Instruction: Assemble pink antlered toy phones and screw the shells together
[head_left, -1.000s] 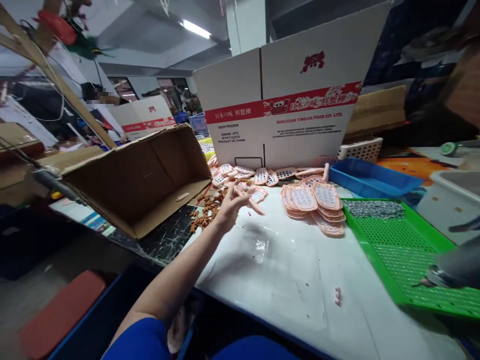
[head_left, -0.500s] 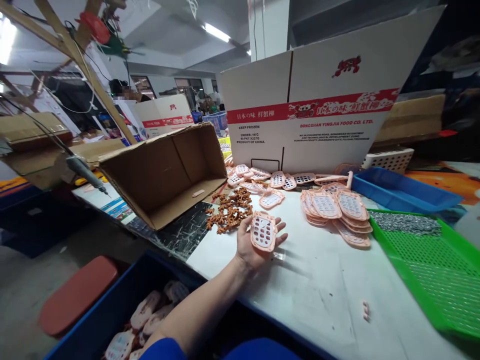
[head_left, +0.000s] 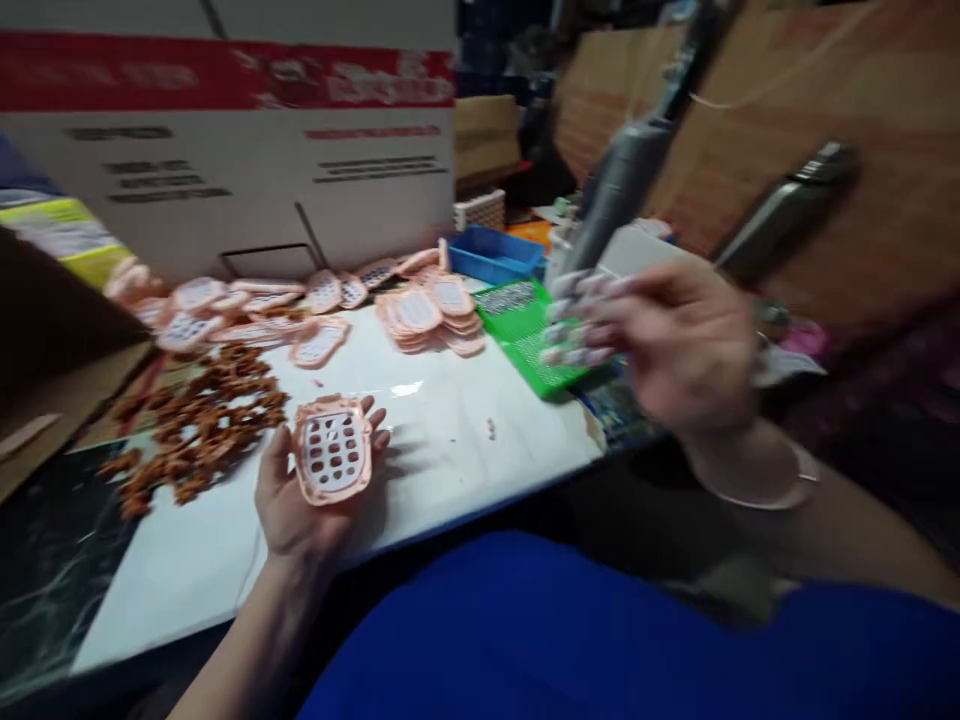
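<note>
In my left hand (head_left: 311,520), palm up at the table's near edge, lies a pale pink plastic piece (head_left: 334,450), rounded and oblong. Its white inner panel has rows of holes, and my fingers curl round its side. At the right, my right hand (head_left: 690,345) is raised, blurred, with white covers on the fingertips. A grey electric screwdriver (head_left: 622,185) hangs tilted just beyond those fingertips; whether they touch it I cannot tell. Brown branching plastic parts (head_left: 206,420) lie left of my left hand. Stacked pink pieces (head_left: 420,310) sit farther back.
A printed white carton panel (head_left: 360,220) stands behind more pink pieces (head_left: 199,300). Right of the stack are a blue tray (head_left: 495,255) and a green tray (head_left: 525,345) with small metal parts. An open cardboard box (head_left: 52,340) is at the left. A dark flask (head_left: 795,205) shows far right.
The view has swung to the right. My right hand has come into view beside the hanging screwdriver. My left hand still holds the pink piece.
</note>
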